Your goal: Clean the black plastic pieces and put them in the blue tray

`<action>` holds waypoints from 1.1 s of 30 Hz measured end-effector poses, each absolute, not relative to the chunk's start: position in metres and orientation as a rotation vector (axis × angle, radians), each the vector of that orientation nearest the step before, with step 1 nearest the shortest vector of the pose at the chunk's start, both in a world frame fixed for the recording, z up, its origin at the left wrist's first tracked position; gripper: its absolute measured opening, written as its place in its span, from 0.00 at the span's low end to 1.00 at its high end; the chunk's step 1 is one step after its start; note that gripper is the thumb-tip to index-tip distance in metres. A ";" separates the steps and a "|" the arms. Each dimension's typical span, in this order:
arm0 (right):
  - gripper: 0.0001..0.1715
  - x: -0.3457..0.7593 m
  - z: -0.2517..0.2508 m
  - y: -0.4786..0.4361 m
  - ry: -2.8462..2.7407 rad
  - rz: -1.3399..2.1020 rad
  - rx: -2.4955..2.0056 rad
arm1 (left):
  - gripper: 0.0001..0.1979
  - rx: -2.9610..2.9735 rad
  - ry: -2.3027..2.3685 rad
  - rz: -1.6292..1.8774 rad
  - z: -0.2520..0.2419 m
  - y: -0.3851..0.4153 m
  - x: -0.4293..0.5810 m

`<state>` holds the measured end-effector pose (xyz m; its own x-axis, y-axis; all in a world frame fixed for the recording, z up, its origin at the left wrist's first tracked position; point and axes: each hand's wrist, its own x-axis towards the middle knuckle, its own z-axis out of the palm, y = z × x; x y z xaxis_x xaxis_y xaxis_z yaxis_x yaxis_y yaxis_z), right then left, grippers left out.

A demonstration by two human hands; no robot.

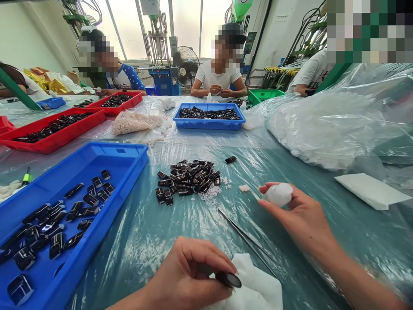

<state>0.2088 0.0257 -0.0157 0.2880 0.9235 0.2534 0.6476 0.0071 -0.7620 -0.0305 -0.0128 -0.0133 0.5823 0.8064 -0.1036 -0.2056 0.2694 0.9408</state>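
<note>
My left hand (190,271) pinches a small glossy black part (229,280) over a white cloth (254,286) at the table's near edge. My right hand (300,217) holds a small white translucent bottle (278,193) above the plastic-covered table. A pile of the same black parts (189,176) lies just beyond, with white crumbs beside it. Thin metal tweezers (245,239) rest on the table between my hands. A blue tray (97,165) at my left holds several more black parts.
Red trays (51,144) and a far blue tray (209,124) hold black parts. A big bag of white pieces (325,125) fills the right side, with a white pad (371,191) near it. Three people sit across the table; a fan (185,64) stands behind.
</note>
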 end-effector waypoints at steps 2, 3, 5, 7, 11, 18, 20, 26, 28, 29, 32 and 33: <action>0.19 0.213 -0.017 0.030 -1.384 0.472 -1.752 | 0.13 1.087 0.667 0.759 -0.013 -0.013 -0.030; 0.19 0.215 -0.018 0.032 -1.360 0.499 -1.764 | 0.13 1.085 0.668 0.759 -0.012 -0.013 -0.031; 0.19 0.218 -0.020 0.034 -1.324 0.539 -1.780 | 0.12 1.073 0.668 0.754 -0.011 -0.013 -0.031; 0.19 0.221 -0.023 0.037 -1.295 0.560 -1.784 | 0.10 1.047 0.669 0.746 -0.009 -0.013 -0.031; 0.22 0.224 -0.030 0.041 -1.267 0.560 -1.761 | 0.07 0.966 0.698 0.717 -0.006 -0.012 -0.031; 0.44 0.214 -0.018 0.029 -1.285 0.063 -1.625 | 0.06 0.872 0.817 0.699 -0.008 -0.012 -0.031; 0.35 0.204 -0.011 0.020 -1.456 -0.155 -1.496 | 0.06 0.851 0.881 0.692 -0.007 -0.011 -0.030; 0.09 0.176 -0.016 0.016 -2.042 -0.119 -1.364 | 0.07 0.906 0.944 0.660 -0.004 -0.009 -0.030; 0.10 0.175 -0.022 0.021 -2.102 -0.126 -1.427 | 0.08 0.906 0.921 0.666 -0.005 -0.010 -0.031; 0.10 0.176 -0.025 0.024 -2.131 -0.141 -1.463 | 0.08 0.903 0.911 0.671 -0.005 -0.011 -0.031; 0.14 0.178 -0.028 0.031 -2.230 -0.223 -1.588 | 0.08 0.883 0.882 0.686 -0.005 -0.012 -0.032; 0.17 0.177 -0.028 0.033 -2.267 -0.258 -1.633 | 0.08 0.873 0.871 0.693 -0.005 -0.013 -0.032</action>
